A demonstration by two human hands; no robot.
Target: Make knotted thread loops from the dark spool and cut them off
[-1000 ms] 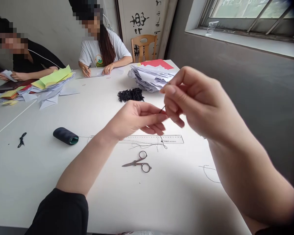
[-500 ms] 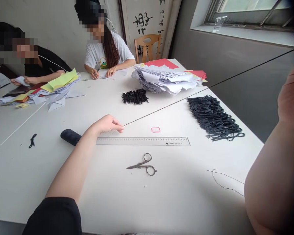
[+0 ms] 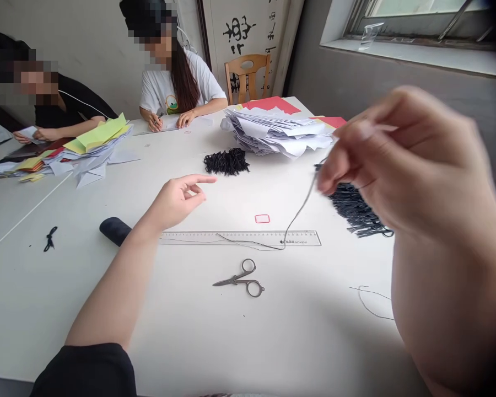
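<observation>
Right hand (image 3: 409, 160) risen into view, dark thread (image 3: 300, 212) hanging from its grip.

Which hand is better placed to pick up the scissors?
Left, probably: the left hand is open and empty, closer to the scissors, while the right hand is pinching the dark thread.

Thin dark grey thread (image 3: 301, 210) rising in slant from clear plastic ruler (image 3: 240, 238) to blurred fingers of right hand (image 3: 413, 160); sharp bend at ruler's lower edge, slack tail lying leftward across ruler.
</observation>
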